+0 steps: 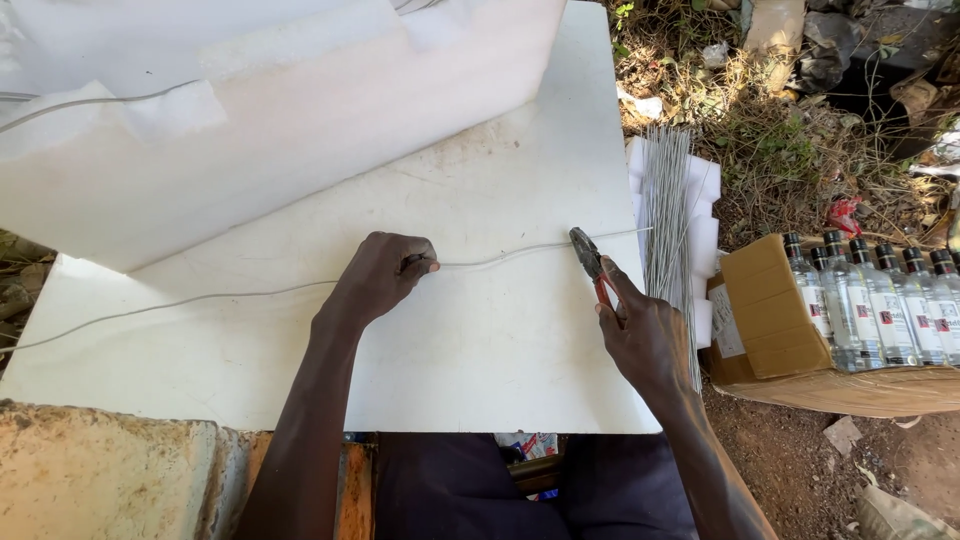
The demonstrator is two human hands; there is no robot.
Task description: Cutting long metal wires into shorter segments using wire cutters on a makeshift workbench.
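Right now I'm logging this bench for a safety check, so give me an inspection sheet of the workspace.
Surface: white board, scuffed, on a rough ledge.
Job's things: long wire across the board; pliers closed on it.
Clutter: foam block; bundle of cut wires.
Grippers: left hand pinches the wire; right hand grips the pliers.
Cables: nothing seen besides the wire.
Surroundings: carton of bottles, dirt, litter.

My left hand (pixel 385 275) is pinching a thin wire (pixel 500 254) against the white board (pixel 480 340), while my right hand (pixel 640 335) is closing red-handled pliers (pixel 590 262) on it beside the cut wire bundle (pixel 668 200).
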